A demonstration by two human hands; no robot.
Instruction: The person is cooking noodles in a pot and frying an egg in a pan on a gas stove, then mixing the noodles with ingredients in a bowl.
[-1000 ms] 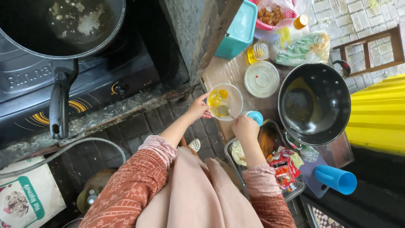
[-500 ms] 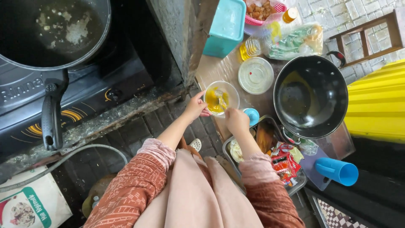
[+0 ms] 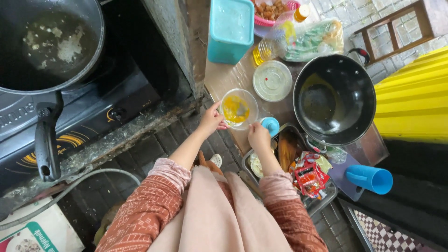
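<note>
The left hand [image 3: 211,120] grips the rim of a clear round glass bowl [image 3: 238,109] of beaten yellow egg, held near the front edge of the low brown wooden board [image 3: 224,77]. The right hand [image 3: 258,136] is closed around a utensil whose end dips into the egg; just beside it lies a small blue round cap [image 3: 270,125]. Farther along the board sit a round clear plastic lid [image 3: 272,80], a black metal wok [image 3: 334,99] and a teal rectangular plastic box [image 3: 230,29]

Red snack packets [image 3: 309,176] sit in the tray by the blue cup, a clear veggie bag [image 3: 313,41] up top, white-and-green sack [image 3: 35,233] bottom left.
</note>
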